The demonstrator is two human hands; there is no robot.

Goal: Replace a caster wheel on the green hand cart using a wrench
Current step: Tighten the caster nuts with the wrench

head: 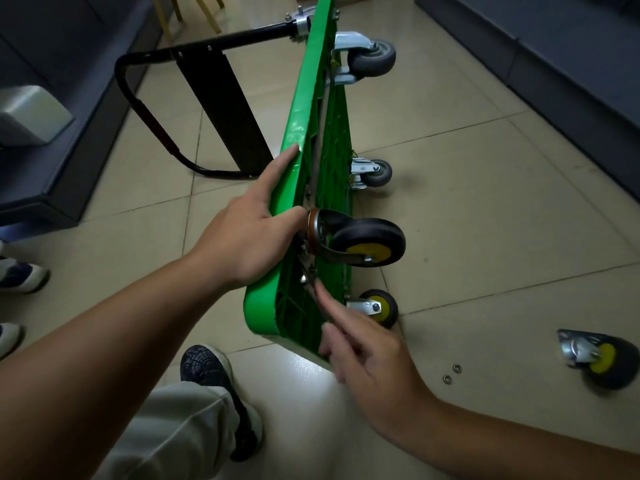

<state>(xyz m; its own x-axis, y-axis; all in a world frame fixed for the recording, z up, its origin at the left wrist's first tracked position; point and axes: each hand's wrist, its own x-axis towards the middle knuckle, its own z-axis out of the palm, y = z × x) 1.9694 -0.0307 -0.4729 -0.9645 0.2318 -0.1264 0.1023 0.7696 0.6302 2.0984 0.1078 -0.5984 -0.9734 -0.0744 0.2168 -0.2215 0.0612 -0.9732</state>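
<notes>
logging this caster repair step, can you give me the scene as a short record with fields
cart: green plastic hand cart tipped on its side on the beige tiled floor
left hand: grips the cart's upper rim
right hand: blurred, index finger reaching to the bolts beside the mounted black caster wheel with yellow hub
loose parts: second black-and-yellow caster and two small metal rings on the floor
wrench: not in view
</notes>
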